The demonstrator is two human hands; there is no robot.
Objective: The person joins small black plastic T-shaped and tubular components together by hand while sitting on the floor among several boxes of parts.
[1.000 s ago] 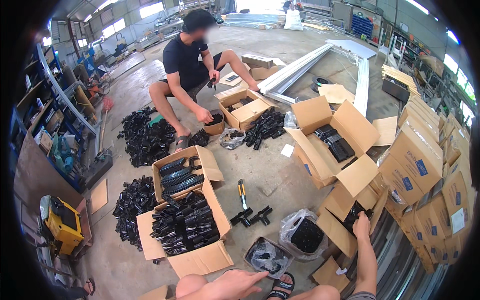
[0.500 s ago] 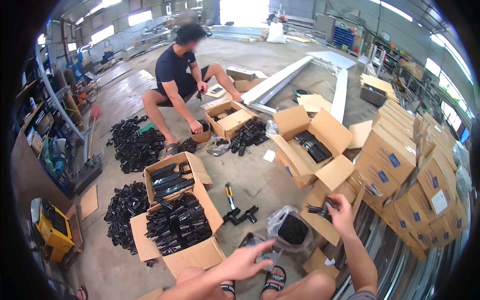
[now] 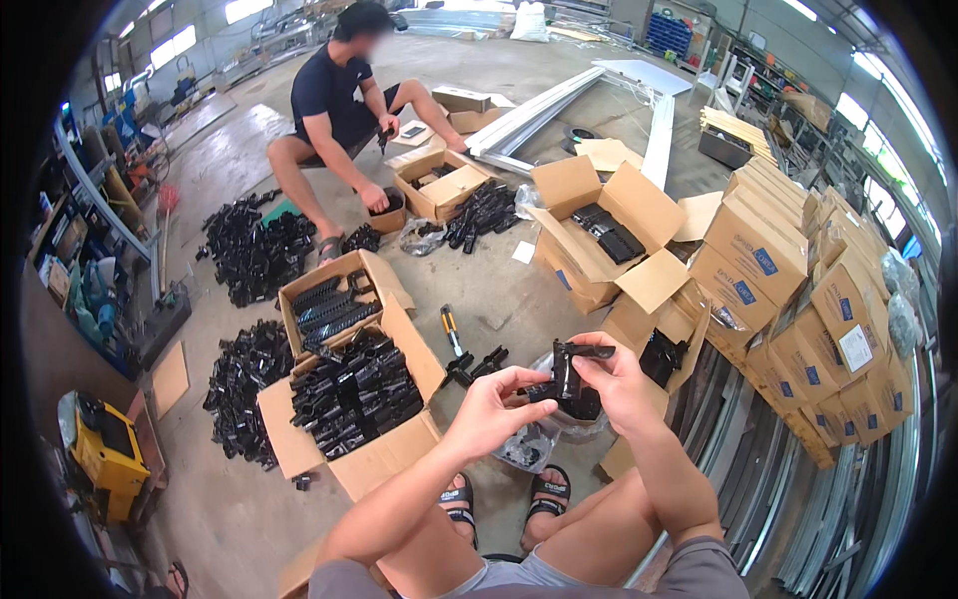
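Note:
A black T-shaped plastic fitting [image 3: 567, 377] is held up in front of my knees. My right hand [image 3: 617, 391] grips its upper end with thumb and fingers. From the other side, my left hand [image 3: 496, 407] pinches its lower arm near the fingertips; whether a second small piece is there I cannot make out. Below the hands a clear plastic bag [image 3: 526, 446] lies by my sandals, and another bag of small black parts is mostly hidden behind them. Just beyond my left hand more black fittings [image 3: 484, 364] lie on the floor, near a cutter knife with a yellow-black handle [image 3: 451, 327].
Left of centre, an open carton of black fittings [image 3: 284, 424] stands beside loose heaps [image 3: 244, 384]. An open carton [image 3: 649, 205] sits ahead right; stacked cartons [image 3: 768, 270] and long metal profiles [image 3: 798, 519] fill the right. A seated co-worker [image 3: 329, 100] handles black parts ahead.
My right hand has brought the black fitting inward from beside the right carton. My left hand, outstretched before, has risen and closed on it. The view has tilted downward.

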